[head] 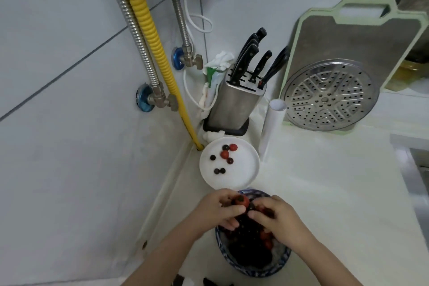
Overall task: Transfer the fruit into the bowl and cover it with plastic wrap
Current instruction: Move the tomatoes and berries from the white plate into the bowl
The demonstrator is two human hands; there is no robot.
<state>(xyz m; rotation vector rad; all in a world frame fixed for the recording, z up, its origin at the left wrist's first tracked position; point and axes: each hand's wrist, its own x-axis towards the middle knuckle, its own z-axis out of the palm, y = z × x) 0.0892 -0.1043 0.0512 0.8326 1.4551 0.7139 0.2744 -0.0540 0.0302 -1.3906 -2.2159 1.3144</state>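
A blue-patterned bowl [274,269] stands near the counter's front, heaped with dark grapes and red cherry tomatoes. Both hands hover over its far rim. My left hand [218,210] grips a red cherry tomato [241,201] and some dark fruit. My right hand [276,218] has its fingers closed on small dark fruit, partly hidden. Behind the bowl sits a white plate [243,174] with several loose grapes and two cherry tomatoes [225,154]. A white roll of plastic wrap [270,125] stands upright to the plate's right.
A steel knife block [234,104] with black-handled knives stands in the corner. A green-edged cutting board [357,37] and a perforated steamer plate [329,95] lean on the back wall. Hoses and valves [153,97] run down the left wall. A sink edge [417,169] shows at right.
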